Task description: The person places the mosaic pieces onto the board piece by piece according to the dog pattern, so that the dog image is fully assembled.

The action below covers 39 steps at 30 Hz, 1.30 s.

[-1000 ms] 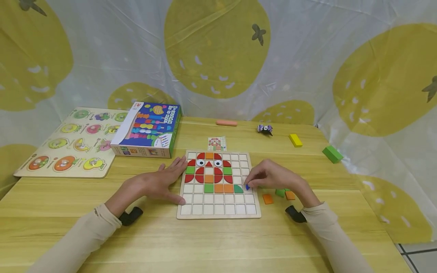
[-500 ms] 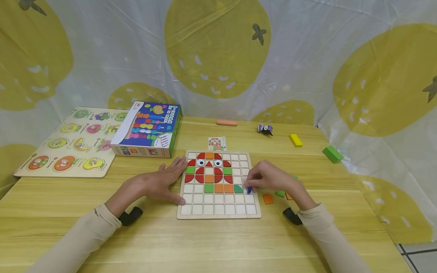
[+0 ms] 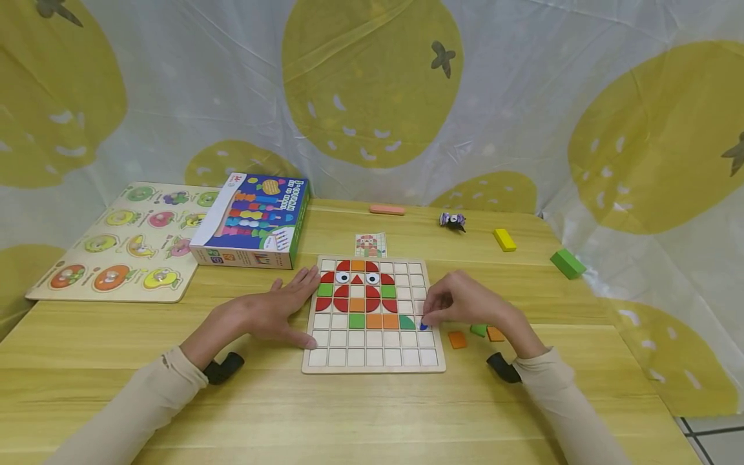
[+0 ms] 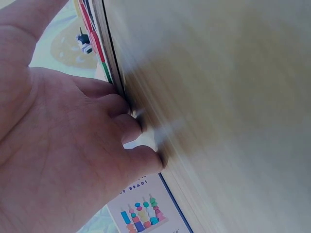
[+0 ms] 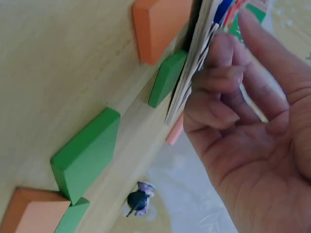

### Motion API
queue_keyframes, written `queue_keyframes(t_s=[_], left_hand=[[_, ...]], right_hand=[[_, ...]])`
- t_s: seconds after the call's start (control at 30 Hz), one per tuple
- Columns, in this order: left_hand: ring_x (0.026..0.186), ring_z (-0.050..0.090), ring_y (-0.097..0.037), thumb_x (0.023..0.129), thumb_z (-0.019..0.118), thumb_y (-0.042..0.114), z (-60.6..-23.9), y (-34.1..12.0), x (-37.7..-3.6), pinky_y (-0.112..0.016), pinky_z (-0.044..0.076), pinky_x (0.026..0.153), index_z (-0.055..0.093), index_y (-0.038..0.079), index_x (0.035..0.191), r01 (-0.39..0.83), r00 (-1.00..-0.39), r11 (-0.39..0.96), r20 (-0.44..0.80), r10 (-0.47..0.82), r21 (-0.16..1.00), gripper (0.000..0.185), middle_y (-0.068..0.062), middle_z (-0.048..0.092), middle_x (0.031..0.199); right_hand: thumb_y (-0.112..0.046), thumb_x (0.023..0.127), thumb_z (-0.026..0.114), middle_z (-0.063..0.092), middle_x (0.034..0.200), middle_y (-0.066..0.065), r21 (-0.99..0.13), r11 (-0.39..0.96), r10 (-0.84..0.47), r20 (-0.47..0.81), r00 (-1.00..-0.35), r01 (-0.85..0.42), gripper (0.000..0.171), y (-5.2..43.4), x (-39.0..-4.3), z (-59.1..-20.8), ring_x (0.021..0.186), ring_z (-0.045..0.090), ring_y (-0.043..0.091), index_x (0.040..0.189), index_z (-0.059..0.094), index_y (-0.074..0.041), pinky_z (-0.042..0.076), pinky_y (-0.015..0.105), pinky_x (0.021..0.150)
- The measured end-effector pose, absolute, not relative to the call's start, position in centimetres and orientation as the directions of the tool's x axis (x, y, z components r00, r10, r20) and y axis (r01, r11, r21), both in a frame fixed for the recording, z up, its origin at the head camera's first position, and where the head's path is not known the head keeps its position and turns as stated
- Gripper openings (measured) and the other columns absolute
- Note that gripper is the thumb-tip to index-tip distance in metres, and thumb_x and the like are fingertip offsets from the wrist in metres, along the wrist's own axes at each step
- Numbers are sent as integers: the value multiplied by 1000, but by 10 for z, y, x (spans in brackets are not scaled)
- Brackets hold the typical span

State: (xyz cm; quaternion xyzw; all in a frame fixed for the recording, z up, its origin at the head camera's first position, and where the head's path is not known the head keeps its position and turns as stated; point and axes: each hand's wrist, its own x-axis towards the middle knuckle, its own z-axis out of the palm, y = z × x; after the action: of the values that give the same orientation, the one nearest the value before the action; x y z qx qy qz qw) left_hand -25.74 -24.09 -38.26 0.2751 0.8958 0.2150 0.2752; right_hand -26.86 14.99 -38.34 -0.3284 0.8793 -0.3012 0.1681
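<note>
A square wooden grid board (image 3: 347, 356) bears an owl-like pattern of red, orange, green and white pieces with two eye pieces. Along the board's left edge rests my left hand (image 3: 264, 314), fingers spread and thumb on its lower left corner. At the right edge my right hand (image 3: 462, 300) pinches a small blue piece (image 3: 423, 326) at a cell in the rightmost column, beside a dark green quarter-round piece (image 3: 407, 321). In the right wrist view the curled fingers partly hide the board's edge. Loose orange (image 3: 457, 340) and green (image 3: 478, 330) pieces lie under the right wrist.
Behind the board lies a small pattern card (image 3: 370, 245). A bead-toy box (image 3: 256, 219) overlaps a fruit puzzle board (image 3: 110, 300) at the left. Farther back are a pink stick (image 3: 387, 210), a dark purple trinket (image 3: 452, 221), a yellow block (image 3: 505, 240) and a green block (image 3: 568, 263).
My right hand has shifted slightly right and down, taking the blue piece lower in the rightmost column of cells. My left hand has stayed on the board's edge.
</note>
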Motion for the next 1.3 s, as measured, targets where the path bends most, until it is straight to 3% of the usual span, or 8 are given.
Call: queue_keyframes(t_s=[0.23, 0.77, 1.07, 1.3], left_hand=[[165, -10, -45, 93, 82, 51, -384, -241, -258, -69, -3, 130, 3, 0, 172, 378, -696, 757, -376, 612, 534, 123, -21, -9, 180], [165, -10, -45, 93, 83, 51, -385, -240, -260, -68, -3, 130, 4, 0, 172, 375, -698, 760, -378, 609, 532, 124, -21, -8, 180], [165, -10, -45, 93, 83, 51, -384, -239, -259, -69, -4, 130, 3, -1, 172, 377, -693, 755, -377, 614, 537, 123, -21, -9, 180], [165, -11, -45, 93, 83, 51, -384, -240, -259, -70, -4, 129, 3, -2, 171, 377, -693, 752, -374, 616, 541, 124, -22, -9, 180]], right_hand=[[-5, 90, 88, 71, 81, -7, -677, 558, -728, -122, -675, -480, 11, 153, -270, -385, 71, 60, 9, 97, 83, -12, 55, 23, 65], [-5, 93, 85, 77, 90, -6, -703, 524, -753, -118, -648, -481, 11, 155, -272, -387, 76, 62, 9, 102, 84, -11, 56, 23, 69], [-7, 90, 88, 67, 81, -3, -691, 593, -648, -105, -754, -414, 13, 185, -279, -381, 75, 59, 16, 102, 82, -10, 51, 26, 66], [-7, 83, 94, 69, 88, 6, -708, 603, -641, -156, -752, -367, 26, 199, -286, -393, 81, 60, 20, 105, 79, -7, 51, 25, 68]])
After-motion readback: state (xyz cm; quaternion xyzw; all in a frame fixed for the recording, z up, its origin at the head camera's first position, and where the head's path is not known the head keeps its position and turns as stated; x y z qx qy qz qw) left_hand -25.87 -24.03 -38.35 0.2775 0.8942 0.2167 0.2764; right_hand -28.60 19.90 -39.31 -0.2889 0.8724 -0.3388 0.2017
